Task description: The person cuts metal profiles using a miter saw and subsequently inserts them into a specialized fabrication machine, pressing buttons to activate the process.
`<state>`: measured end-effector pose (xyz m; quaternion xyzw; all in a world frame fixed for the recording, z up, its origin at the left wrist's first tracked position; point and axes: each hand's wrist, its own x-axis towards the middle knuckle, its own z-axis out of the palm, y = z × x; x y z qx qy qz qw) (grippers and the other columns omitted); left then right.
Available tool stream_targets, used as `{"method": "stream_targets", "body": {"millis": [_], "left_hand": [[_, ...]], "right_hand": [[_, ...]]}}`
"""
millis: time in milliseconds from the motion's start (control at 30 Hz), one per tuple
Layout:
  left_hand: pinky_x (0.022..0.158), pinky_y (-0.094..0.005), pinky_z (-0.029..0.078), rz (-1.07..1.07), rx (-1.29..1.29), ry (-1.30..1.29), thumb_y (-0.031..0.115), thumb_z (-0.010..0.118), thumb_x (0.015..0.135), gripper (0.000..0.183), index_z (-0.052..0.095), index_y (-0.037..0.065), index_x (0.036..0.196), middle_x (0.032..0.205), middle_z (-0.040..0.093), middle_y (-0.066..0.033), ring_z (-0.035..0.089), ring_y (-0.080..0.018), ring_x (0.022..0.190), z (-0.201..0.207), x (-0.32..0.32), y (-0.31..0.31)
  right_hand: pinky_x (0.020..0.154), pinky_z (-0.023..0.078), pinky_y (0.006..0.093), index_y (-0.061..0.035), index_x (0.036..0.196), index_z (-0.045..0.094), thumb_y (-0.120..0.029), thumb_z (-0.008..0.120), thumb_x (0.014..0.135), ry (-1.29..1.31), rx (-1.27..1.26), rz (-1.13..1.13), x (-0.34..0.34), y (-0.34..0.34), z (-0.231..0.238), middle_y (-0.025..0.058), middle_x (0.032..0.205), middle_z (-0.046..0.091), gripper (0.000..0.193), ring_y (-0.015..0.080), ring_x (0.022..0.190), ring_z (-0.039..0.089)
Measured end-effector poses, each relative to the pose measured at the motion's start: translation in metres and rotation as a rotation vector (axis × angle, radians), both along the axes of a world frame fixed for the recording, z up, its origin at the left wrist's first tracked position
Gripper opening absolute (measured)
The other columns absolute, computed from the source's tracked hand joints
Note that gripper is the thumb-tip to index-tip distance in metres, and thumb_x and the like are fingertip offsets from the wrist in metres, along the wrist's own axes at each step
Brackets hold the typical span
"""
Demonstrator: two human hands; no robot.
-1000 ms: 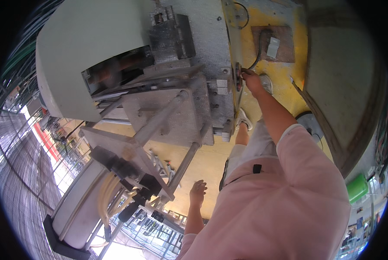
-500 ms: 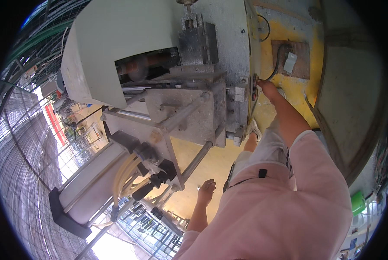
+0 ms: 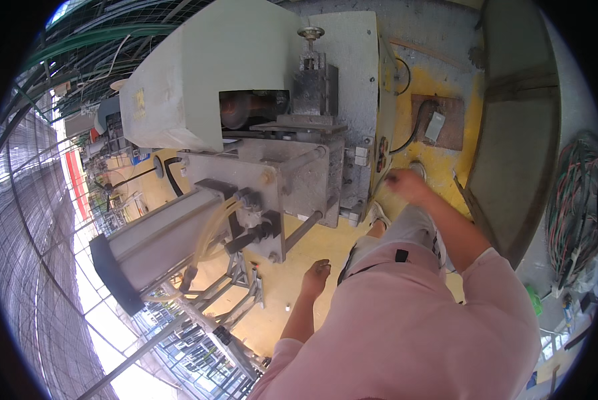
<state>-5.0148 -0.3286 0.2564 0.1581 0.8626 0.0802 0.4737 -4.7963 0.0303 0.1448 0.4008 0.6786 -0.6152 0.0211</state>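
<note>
My right hand (image 3: 407,186) is in the air just below and beside a small control panel with round push buttons (image 3: 382,155) on the machine's side. Its fingers are loosely bent and apart, touching nothing I can see. To the left, my left hand (image 3: 317,277) hangs over the yellow floor, fingers half curled, with no object visible in it. The large grey-green machine (image 3: 192,73) has an opening with a dusty wheel (image 3: 235,110) behind it. In front of that, a pneumatic cylinder (image 3: 169,227) with pale hoses (image 3: 209,233) is mounted on a metal plate and rods.
A board with a grey box (image 3: 435,127) and black cable lies on the floor beyond my right hand. A tall curved panel (image 3: 515,133) stands at the right, with coiled cables (image 3: 574,213) past it. A metal frame stand (image 3: 242,280) is near my left hand.
My right hand has drawn back from the buttons toward me. My left hand stays low at my side. The view has shifted, showing more of the machine's top and the floor.
</note>
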Motion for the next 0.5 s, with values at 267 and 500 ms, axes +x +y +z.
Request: {"method": "stream_targets", "body": {"millis": [267, 500], "left_hand": [[0.066, -0.0287, 0.050, 0.087, 0.093, 0.031, 0.024, 0.062, 0.092, 0.035, 0.064, 0.006, 0.123, 0.097, 0.072, -0.0102, 0.066, -0.0142, 0.080, 0.016, -0.019, 0.028], [0.071, -0.0304, 0.051, 0.104, -0.007, 0.055, 0.024, 0.061, 0.092, 0.034, 0.064, 0.007, 0.122, 0.097, 0.073, -0.0117, 0.068, -0.0174, 0.084, 0.004, -0.030, -0.016]], "right_hand": [[0.061, 0.055, 0.0410, 0.0028, 0.117, 0.058, -0.023, 0.061, 0.086, 0.507, 0.579, 0.283, -0.107, -0.052, 0.183, 0.0166, 0.081, 0.067, 0.040, 0.0304, 0.075, 0.069], [0.056, 0.055, 0.0400, -0.0015, 0.087, 0.058, -0.013, 0.062, 0.076, 0.445, 0.717, 0.286, -0.129, -0.063, 0.181, 0.0136, 0.079, 0.067, 0.017, 0.0290, 0.070, 0.070]]}}
